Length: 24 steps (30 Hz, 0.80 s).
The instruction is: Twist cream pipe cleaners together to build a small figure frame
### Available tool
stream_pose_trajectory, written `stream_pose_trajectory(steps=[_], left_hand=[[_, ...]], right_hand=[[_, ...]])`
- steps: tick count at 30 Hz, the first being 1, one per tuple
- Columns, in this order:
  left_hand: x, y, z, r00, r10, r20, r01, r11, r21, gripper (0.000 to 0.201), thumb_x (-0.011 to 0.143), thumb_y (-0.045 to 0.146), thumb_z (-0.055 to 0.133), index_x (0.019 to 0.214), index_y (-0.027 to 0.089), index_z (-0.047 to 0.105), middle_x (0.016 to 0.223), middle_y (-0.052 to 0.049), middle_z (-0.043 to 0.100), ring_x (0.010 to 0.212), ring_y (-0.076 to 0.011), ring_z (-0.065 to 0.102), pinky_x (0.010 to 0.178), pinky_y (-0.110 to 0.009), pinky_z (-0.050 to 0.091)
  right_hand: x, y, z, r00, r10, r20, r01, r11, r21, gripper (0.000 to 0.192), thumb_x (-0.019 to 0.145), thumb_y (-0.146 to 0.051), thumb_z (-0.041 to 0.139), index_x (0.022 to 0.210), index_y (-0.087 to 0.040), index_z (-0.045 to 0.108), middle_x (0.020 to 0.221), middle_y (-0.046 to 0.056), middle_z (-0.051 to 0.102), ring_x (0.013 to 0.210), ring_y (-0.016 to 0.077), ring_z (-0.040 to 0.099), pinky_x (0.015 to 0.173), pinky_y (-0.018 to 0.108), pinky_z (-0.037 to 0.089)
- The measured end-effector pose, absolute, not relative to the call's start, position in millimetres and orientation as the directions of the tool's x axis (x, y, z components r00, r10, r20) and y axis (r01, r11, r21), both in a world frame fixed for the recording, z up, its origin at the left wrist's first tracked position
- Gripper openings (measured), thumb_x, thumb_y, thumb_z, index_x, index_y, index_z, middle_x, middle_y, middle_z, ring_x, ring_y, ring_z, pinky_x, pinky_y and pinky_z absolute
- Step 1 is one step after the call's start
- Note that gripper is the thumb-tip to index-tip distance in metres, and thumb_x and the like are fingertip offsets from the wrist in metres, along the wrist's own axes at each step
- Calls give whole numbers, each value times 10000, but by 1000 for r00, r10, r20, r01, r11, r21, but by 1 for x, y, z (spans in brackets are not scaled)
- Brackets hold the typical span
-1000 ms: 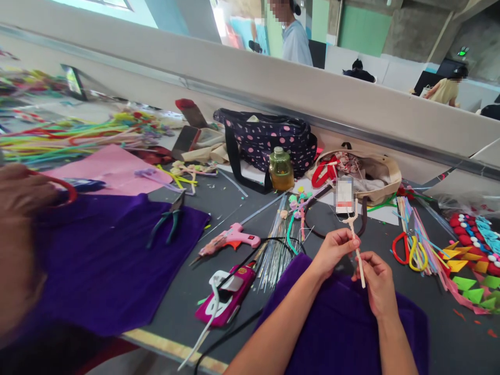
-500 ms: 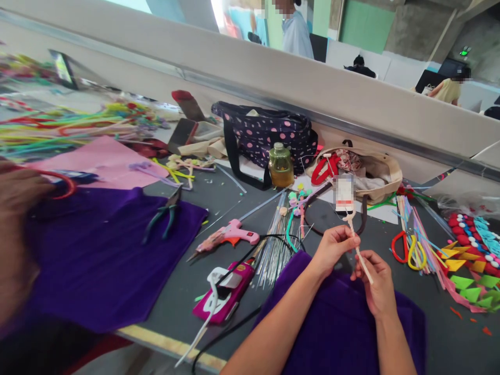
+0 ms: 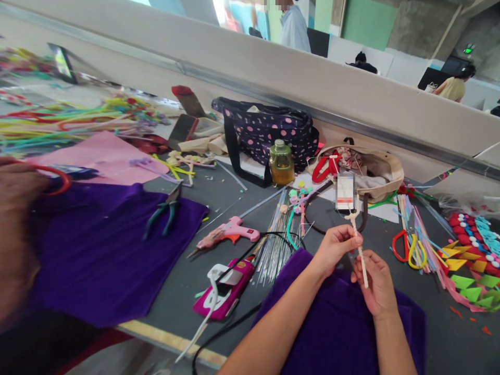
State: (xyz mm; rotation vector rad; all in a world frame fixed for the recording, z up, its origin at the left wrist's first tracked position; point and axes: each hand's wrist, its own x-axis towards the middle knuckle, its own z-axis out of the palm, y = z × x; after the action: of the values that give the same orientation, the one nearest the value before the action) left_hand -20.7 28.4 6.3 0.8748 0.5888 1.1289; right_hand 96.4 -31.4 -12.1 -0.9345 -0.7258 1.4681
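A cream pipe cleaner (image 3: 364, 270) with a twisted stem and a forked top stands nearly upright between my hands. My left hand (image 3: 336, 249) pinches the stem at its middle between thumb and fingertips. Lower down, the curled fingers of my right hand (image 3: 375, 281) close round the same stem, whose bottom end sticks out below them. Purple cloth (image 3: 332, 333) lies beneath both forearms. Just beyond the forked top is a small white card or phone screen (image 3: 345, 191), blurred out.
Left of me lie a pink glue gun (image 3: 230, 230), a magenta device (image 3: 230, 291) with cables, and loose wires (image 3: 273, 255). Scissors (image 3: 409, 249) lie at right. A bottle (image 3: 282, 162) stands before a patterned bag (image 3: 269, 133). A co-worker's hand (image 3: 19, 192) holds red-handled scissors; pliers (image 3: 166, 208) rest nearby.
The pipe cleaner has turned a little, its stem now more upright and its top showing a clearer fork. Both my hands keep their hold in nearly the same place.
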Motion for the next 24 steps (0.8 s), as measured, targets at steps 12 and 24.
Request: stream_pose_trajectory(steps=[12,24], left_hand=[[-18,24,10,318,948,-6,-535,185,824,307,588,312,806,631,123,567,634,4,589,527,-63,486,529,-190,386],[-19,24,11,319,948,5,-514,168,841,334,583,350,800,627,125,558,613,9,588,517,-65,487,538,-200,383]], right_hand=[[95,-32,-10,79,988,-135,-418,-91,-904,196,698,-342,744,682,-182,631,605,-44,529,472,76,472,466,206,454],[94,-32,-12,65,994,-87,-358,-58,-932,194,734,-348,711,683,-197,601,538,-58,506,494,96,484,525,228,460]])
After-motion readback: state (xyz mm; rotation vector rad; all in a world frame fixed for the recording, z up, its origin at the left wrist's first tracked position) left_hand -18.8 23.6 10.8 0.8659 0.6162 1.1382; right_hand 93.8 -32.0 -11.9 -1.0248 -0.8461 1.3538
